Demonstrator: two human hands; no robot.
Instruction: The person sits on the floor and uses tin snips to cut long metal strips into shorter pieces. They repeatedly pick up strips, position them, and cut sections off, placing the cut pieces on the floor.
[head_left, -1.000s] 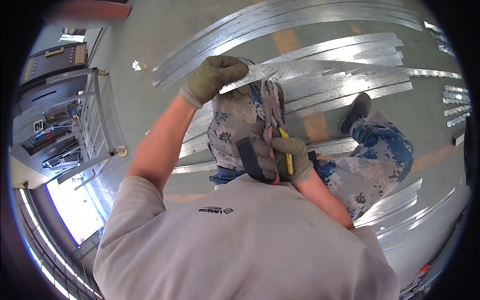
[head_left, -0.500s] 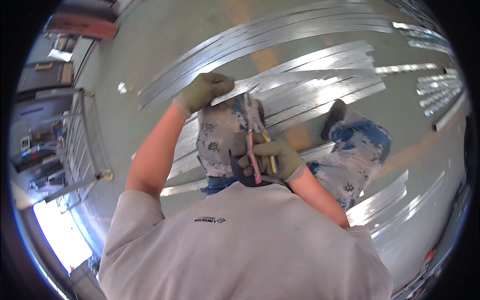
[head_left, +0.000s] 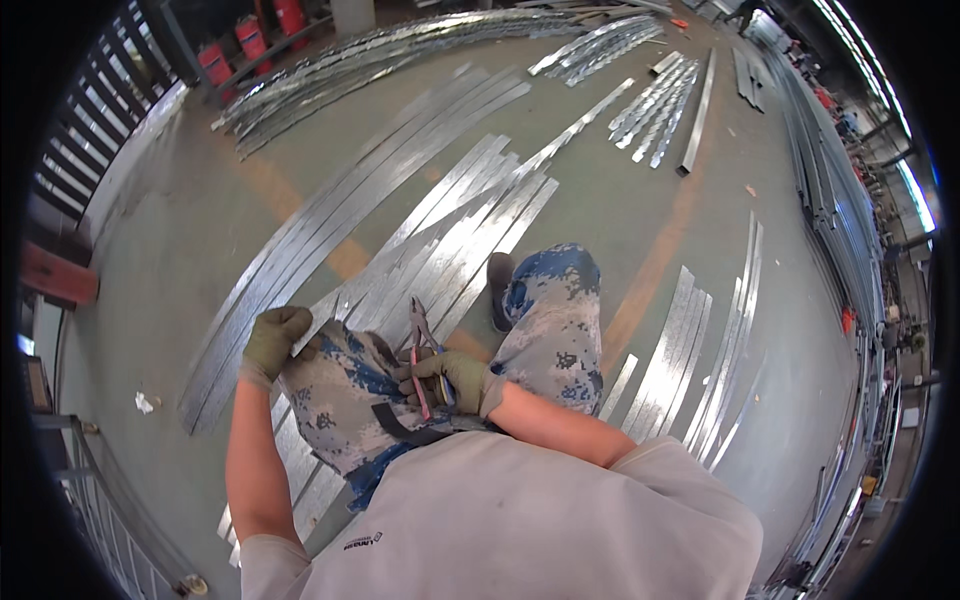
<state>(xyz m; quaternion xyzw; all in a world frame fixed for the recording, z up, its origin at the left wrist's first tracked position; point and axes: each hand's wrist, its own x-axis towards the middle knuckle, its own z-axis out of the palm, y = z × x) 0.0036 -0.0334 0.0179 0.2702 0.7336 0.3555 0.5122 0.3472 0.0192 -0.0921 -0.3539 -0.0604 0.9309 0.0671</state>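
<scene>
Your knees crowd the space right before you, and metal strips cover the floor between and beyond them. Bare floor lies open to your left and far ahead.

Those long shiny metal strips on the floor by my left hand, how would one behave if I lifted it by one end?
A metal strip looks long, thin and flat, so it would probably sag and wobble instead of staying straight. Its flat shape makes rolling unlikely. The shiny surface may slip against the glove on your left hand.
</scene>
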